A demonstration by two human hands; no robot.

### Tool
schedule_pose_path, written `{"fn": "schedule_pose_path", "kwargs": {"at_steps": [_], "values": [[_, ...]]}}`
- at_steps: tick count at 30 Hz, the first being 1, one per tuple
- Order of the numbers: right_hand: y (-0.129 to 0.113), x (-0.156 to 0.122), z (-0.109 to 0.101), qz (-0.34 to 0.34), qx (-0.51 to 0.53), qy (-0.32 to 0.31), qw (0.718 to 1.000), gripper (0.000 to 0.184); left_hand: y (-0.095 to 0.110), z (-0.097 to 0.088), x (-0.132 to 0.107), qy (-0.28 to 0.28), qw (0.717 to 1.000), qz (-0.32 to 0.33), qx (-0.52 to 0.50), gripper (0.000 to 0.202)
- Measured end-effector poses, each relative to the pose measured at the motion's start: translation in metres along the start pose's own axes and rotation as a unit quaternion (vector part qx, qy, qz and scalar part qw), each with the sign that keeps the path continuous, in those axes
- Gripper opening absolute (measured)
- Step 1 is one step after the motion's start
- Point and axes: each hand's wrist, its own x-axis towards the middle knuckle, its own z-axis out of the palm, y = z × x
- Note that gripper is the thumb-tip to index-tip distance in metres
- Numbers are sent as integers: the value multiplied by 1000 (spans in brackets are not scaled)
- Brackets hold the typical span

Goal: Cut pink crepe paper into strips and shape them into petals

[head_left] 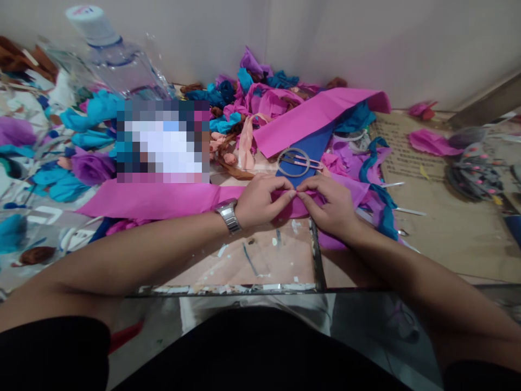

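Observation:
My left hand [262, 198], with a metal watch [228, 216] on its wrist, pinches a long pink crepe paper strip [163, 200] between thumb and finger. Thumb and finger of my right hand [331, 205] are pinched on the same strip. The fingertips of both hands meet at its edge, and what exactly lies between them is too small to see. The strip stretches left across the table, under my left wrist. Just beyond my fingers, scissor-like grey and pink loops [293, 162] lie on dark blue paper [315, 149].
Another pink paper piece [321, 117] lies behind my hands, among purple and teal scraps. A clear bottle with a white cap [122, 62] stands at the back left. Blue and purple paper flowers [93, 164] crowd the left side. Flat cardboard [427, 206] lies on the right.

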Motion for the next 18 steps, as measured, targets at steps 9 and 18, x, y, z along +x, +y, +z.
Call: {"fn": "schedule_pose_path", "kwargs": {"at_steps": [9,18], "values": [[-1,0,1,16,19,-21,999,8,0,1,0,-3,1000,-3,8,27],[-2,-1,3,33,31,-38,998,8,3,1,-1,8,999,20,30,25]]}}
